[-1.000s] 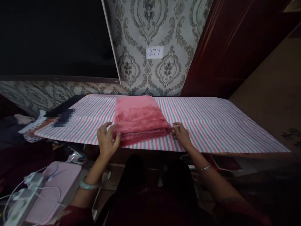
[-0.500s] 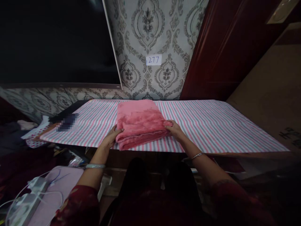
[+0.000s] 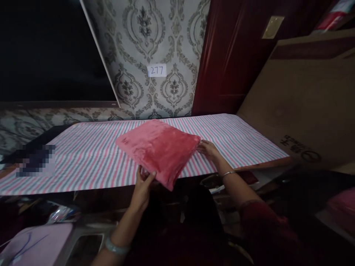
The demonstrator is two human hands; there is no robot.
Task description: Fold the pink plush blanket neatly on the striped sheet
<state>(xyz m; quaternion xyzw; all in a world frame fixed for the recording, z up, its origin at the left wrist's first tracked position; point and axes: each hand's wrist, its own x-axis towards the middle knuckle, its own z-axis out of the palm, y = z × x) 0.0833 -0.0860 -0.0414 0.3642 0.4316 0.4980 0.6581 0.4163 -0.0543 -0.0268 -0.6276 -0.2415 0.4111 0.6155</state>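
Observation:
A folded pink-red plush blanket (image 3: 159, 147) lies turned at an angle on the striped cloth (image 3: 91, 159), one corner jutting past the table's front edge. At its near left side, my left hand (image 3: 144, 184) grips the edge, thumb on top and fingers partly hidden underneath. My right hand (image 3: 208, 149) holds the blanket's right corner, its fingertips closed around the layers there. A pale bangle circles my left wrist and a thin metal one my right.
Behind the table is a patterned wall with a paper label (image 3: 157, 70) reading 277. A dark screen (image 3: 52, 51) hangs at the left. A large cardboard box (image 3: 299, 103) stands at the right. A pink-topped stool or chair (image 3: 39, 240) is at lower left.
The blanket has turned from square-on to a diagonal, and its near corner has come past the table edge. Both hands kept hold. My view has swung to the right.

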